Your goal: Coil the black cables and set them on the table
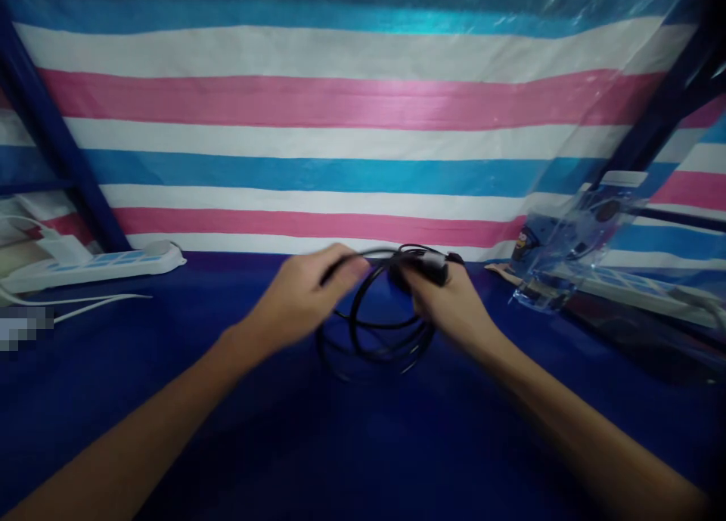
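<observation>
A black cable (374,332), coiled in several loops, hangs between both hands above the dark blue table (340,445). My left hand (303,294) is closed around a strand of the cable near the top of the coil. My right hand (448,302) is closed on the cable's black plug end, with the loops drooping below it. Both hands are slightly smeared by motion.
A white power strip (96,264) with white cords lies at the back left. A clear plastic package (572,249) leans at the back right, over another white power strip (640,290). A striped pink, white and blue tarp (340,128) forms the back wall.
</observation>
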Demonstrator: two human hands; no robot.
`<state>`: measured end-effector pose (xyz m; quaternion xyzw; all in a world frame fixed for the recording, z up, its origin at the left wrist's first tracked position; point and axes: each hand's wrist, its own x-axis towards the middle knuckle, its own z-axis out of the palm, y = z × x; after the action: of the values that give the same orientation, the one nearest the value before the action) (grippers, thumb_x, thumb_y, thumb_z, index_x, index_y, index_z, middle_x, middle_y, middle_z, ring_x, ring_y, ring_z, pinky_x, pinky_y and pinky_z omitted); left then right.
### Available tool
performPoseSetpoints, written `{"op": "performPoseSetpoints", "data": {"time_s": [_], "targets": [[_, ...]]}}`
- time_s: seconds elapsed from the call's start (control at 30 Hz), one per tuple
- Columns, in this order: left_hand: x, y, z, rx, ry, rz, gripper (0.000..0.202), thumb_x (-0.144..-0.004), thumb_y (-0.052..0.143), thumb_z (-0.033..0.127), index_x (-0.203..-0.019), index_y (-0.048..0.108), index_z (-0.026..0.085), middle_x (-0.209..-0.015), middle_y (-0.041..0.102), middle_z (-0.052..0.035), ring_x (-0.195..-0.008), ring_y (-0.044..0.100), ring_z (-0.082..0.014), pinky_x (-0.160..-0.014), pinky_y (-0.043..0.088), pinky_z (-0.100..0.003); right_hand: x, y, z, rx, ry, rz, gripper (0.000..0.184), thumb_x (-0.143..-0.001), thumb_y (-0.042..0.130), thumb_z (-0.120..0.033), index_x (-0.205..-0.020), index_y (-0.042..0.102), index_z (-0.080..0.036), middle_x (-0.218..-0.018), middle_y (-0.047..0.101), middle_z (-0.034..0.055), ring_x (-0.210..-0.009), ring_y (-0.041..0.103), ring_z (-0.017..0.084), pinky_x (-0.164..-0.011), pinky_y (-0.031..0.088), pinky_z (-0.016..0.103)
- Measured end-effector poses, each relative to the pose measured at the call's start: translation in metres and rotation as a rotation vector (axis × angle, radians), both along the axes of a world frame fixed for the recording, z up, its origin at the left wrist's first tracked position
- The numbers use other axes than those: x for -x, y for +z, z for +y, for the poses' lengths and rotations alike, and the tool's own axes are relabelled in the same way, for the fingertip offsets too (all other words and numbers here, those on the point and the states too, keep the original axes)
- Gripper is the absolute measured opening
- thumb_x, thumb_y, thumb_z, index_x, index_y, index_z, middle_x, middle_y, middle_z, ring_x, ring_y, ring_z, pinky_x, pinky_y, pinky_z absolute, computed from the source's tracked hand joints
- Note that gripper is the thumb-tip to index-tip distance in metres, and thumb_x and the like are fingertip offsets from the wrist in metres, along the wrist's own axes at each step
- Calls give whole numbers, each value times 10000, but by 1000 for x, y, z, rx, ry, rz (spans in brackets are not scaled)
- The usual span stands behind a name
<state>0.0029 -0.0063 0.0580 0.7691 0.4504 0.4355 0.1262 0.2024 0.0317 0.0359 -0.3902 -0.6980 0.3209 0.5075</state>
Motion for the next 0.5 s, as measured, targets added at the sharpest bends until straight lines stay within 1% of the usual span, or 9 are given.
{"op": "performPoseSetpoints", "data": {"time_s": [0.07, 0.1, 0.17, 0.23, 0.3, 0.33, 0.4, 0.43, 0.5], "targets": [[26, -2, 18, -100, 67, -72, 448, -925, 280, 461, -994, 618, 175, -884, 646, -62, -840, 582, -173, -769, 428, -278, -5, 5, 3, 167, -18, 301, 417, -837, 535, -420, -559, 302, -215, -437, 225, -86, -342, 205, 52, -348, 211, 227], [38, -6, 28, -101, 127, -90, 453, -927, 265, 443, -1048, 603, 167, -919, 647, -83, -879, 587, -190, -804, 429, -297, -10, 8, 6, 221, -10, 415, 439, -847, 525, -421, -555, 267, -219, -441, 187, -89, -340, 174, 50, -342, 201, 226], [55, -18, 44, -4, 211, 89, 411, -888, 377, 418, -1122, 574, 144, -1043, 634, -133, -984, 572, -249, -891, 403, -369, -24, 15, 10, 281, 16, 545, 465, -865, 502, -416, -544, 230, -216, -441, 143, -86, -346, 125, 52, -338, 179, 224], [54, -35, 49, 112, 124, 282, 423, -798, 536, 388, -1126, 579, 125, -1178, 593, -168, -1129, 506, -308, -994, 325, -434, -38, 20, 14, 294, 24, 608, 474, -876, 484, -412, -532, 225, -214, -434, 134, -80, -355, 90, 60, -339, 162, 225], [35, -46, 44, 202, -36, 336, 532, -711, 646, 382, -1177, 556, 140, -1288, 534, -161, -1218, 446, -314, -1044, 280, -435, -45, 22, 16, 293, 14, 642, 462, -886, 470, -396, -527, 239, -217, -427, 136, -79, -361, 79, 67, -346, 170, 224], [21, -48, 37, 241, -127, 295, 620, -692, 671, 394, -1242, 506, 159, -1343, 489, -150, -1244, 427, -298, -1050, 285, -418, -44, 22, 16, 297, -2, 656, 455, -893, 456, -387, -527, 246, -218, -421, 136, -80, -359, 79, 68, -349, 177, 221], [-11, -45, 23, 342, -363, 1, 737, -702, 684, 379, -1337, 373, 172, -1413, 401, -157, -1272, 405, -266, -1040, 314, -387, -34, 16, 14, 330, -44, 681, 437, -897, 444, -363, -532, 256, -215, -410, 136, -85, -352, 90, 61, -353, 189, 213], [-25, -42, 16, 366, -453, -216, 712, -697, 697, 364, -1308, 385, 172, -1393, 423, -157, -1252, 430, -250, -1011, 351, -357, -27, 11, 12, 349, -66, 686, 425, -891, 452, -353, -537, 262, -212, -407, 143, -87, -347, 105, 55, -354, 197, 210], [-46, -34, 6, 403, -500, -609, 435, -762, 633, 381, -1112, 492, 165, -1167, 602, -125, -1092, 561, -202, -912, 423, -305, -10, 0, 9, 341, -120, 658, 390, -859, 500, -355, -558, 298, -212, -408, 189, -88, -335, 163, 50, -356, 237, 213]]}}
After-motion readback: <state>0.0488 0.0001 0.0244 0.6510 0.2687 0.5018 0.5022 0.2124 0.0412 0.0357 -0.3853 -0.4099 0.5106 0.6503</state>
